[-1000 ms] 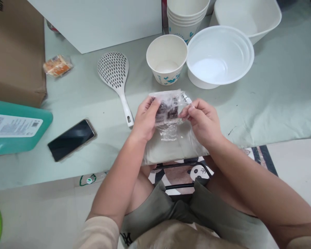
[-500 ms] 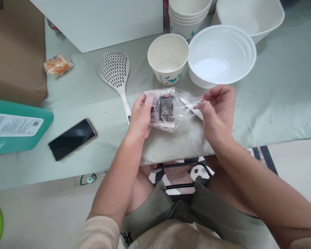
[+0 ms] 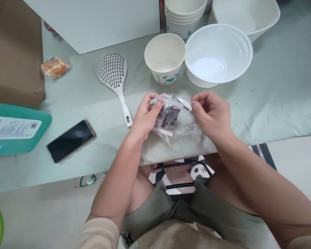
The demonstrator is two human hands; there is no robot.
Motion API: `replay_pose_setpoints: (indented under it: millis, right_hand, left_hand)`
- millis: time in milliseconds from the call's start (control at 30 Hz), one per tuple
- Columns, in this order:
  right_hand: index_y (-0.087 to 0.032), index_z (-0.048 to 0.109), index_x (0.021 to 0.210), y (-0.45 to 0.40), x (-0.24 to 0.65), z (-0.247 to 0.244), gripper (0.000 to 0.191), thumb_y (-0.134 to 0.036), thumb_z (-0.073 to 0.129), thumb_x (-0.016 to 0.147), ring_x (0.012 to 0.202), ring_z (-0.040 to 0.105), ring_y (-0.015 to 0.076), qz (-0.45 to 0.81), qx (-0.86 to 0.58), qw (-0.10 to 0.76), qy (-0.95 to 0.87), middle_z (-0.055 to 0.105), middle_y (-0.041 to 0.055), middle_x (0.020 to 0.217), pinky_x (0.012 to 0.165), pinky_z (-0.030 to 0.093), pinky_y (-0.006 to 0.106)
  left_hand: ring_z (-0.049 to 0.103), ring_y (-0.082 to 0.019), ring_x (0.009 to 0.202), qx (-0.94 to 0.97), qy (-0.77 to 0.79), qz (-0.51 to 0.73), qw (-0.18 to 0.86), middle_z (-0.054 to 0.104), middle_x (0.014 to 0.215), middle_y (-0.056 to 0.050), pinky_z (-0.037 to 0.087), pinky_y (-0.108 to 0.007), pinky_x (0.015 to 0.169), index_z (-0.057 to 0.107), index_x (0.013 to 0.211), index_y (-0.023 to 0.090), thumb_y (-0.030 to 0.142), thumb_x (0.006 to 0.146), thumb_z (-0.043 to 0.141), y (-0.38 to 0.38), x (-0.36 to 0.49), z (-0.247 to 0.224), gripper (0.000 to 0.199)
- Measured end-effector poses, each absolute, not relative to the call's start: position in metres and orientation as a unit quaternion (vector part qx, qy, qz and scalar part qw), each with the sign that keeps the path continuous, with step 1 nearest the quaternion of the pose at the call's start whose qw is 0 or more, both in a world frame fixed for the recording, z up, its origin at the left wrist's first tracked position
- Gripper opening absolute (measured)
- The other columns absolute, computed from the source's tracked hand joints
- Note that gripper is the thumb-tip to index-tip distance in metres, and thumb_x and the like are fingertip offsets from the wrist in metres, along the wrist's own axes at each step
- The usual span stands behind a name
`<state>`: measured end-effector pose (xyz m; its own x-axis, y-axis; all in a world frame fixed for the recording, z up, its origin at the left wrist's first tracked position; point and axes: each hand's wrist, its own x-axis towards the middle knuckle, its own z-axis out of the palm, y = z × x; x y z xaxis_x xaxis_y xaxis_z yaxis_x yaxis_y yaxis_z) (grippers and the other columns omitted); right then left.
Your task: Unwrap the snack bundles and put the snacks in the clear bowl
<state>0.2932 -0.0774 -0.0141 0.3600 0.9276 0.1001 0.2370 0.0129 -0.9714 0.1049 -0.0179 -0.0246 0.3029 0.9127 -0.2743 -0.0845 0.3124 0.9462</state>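
Between my hands, above the table's front edge, is a clear plastic bag (image 3: 185,121) with a dark printed packet (image 3: 170,117) inside it. My left hand (image 3: 145,116) is closed on the bag's left side, thumb on top. My right hand (image 3: 212,112) pinches the bag's upper right edge. A small light strip (image 3: 184,102) shows through or behind the plastic near my right fingertips; its kind is unclear. The handle of a grey slotted skimmer (image 3: 112,71) ends just left of my left hand. Beyond the bag stands a paper cup (image 3: 166,57) with blue leaf prints.
A white round bowl (image 3: 219,55) touches the cup's right side. Behind stand stacked paper cups (image 3: 185,20) and a white square container (image 3: 248,17). At left are a phone (image 3: 71,141), a green bottle (image 3: 18,129), an orange wrapped packet (image 3: 55,66) and a cardboard box (image 3: 15,52).
The bag has turned and its right end is less stretched. My right hand has come slightly closer to my left. The left thumb has shifted to the bag's upper edge.
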Motion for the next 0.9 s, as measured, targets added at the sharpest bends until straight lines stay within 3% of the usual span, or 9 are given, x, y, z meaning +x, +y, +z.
replay_pose_setpoints:
  millis: [133,200,367,467,567,633,767,900]
  right_hand:
    - [-0.025,0.063,0.087,-0.067,0.302,-0.029,0.011,-0.031,0.066,0.095,0.046,0.038,0.008,0.364,-0.592,0.586,-0.416,0.05,-0.0053,0.064,0.044,0.032,0.025]
    - [-0.025,0.059,0.091,-0.064,0.307,-0.036,0.012,-0.035,0.061,0.099,0.048,0.04,0.0089,0.336,-0.587,0.604,-0.422,0.048,-0.0046,0.068,0.047,0.035,0.026]
    - [-0.029,0.058,0.104,-0.075,0.308,-0.03,0.008,-0.029,0.06,0.097,0.077,0.058,0.0167,0.058,-0.516,0.653,-0.551,0.055,0.0005,0.088,0.072,0.049,0.035]
    - [-0.029,0.058,0.117,-0.086,0.297,-0.022,0.027,-0.026,0.063,0.092,0.097,0.066,0.0227,0.062,-0.441,0.557,-0.701,0.066,0.0036,0.101,0.083,0.053,0.039]
    - [-0.025,0.052,0.135,-0.091,0.286,-0.024,0.049,-0.034,0.068,0.09,0.117,0.067,0.0292,0.095,-0.423,0.436,-0.789,0.07,0.0103,0.122,0.096,0.054,0.045]
    - [-0.023,0.051,0.136,-0.091,0.281,-0.027,0.047,-0.033,0.066,0.092,0.113,0.069,0.0287,0.075,-0.443,0.404,-0.796,0.074,0.01,0.118,0.095,0.052,0.044]
    - [-0.024,0.052,0.133,-0.092,0.28,-0.029,0.04,-0.02,0.059,0.094,0.094,0.072,0.0237,0.062,-0.474,0.392,-0.786,0.075,0.0023,0.09,0.086,0.048,0.038]
    - [-0.023,0.053,0.128,-0.095,0.275,-0.025,0.037,-0.015,0.057,0.092,0.08,0.068,0.02,0.06,-0.45,0.396,-0.798,0.072,-0.0007,0.082,0.083,0.046,0.035]
  left_hand:
    - [0.05,-0.009,0.053,0.449,0.453,0.361,0.68,0.057,0.068,0.006,0.04,-0.02,0.046,0.056,0.092,0.026,0.057,0.081,0.082,-0.017,0.106,-0.024,0.043]
    - [0.05,-0.009,0.053,0.446,0.456,0.357,0.683,0.056,0.067,0.006,0.04,-0.02,0.047,0.054,0.09,0.025,0.051,0.084,0.08,-0.016,0.107,-0.023,0.037]
    - [0.048,-0.008,0.053,0.443,0.472,0.386,0.657,0.052,0.066,0.006,0.039,-0.019,0.047,0.05,0.086,0.024,0.049,0.088,0.077,-0.014,0.106,-0.025,0.037]
    - [0.05,-0.009,0.055,0.45,0.464,0.411,0.642,0.054,0.068,0.005,0.041,-0.019,0.048,0.051,0.087,0.024,0.054,0.087,0.078,-0.014,0.106,-0.027,0.04]
    - [0.054,-0.01,0.058,0.467,0.461,0.431,0.62,0.057,0.07,0.005,0.045,-0.02,0.051,0.052,0.088,0.024,0.059,0.086,0.077,-0.014,0.107,-0.03,0.043]
    - [0.057,-0.01,0.059,0.473,0.46,0.435,0.613,0.058,0.072,0.004,0.046,-0.021,0.052,0.052,0.088,0.024,0.061,0.085,0.077,-0.013,0.108,-0.031,0.045]
    - [0.055,-0.01,0.058,0.46,0.463,0.449,0.61,0.057,0.071,0.004,0.045,-0.021,0.051,0.051,0.087,0.025,0.063,0.081,0.08,-0.011,0.108,-0.033,0.048]
    - [0.053,-0.01,0.06,0.443,0.485,0.484,0.578,0.055,0.071,0.004,0.045,-0.022,0.052,0.052,0.087,0.025,0.063,0.082,0.079,-0.007,0.106,-0.037,0.047]
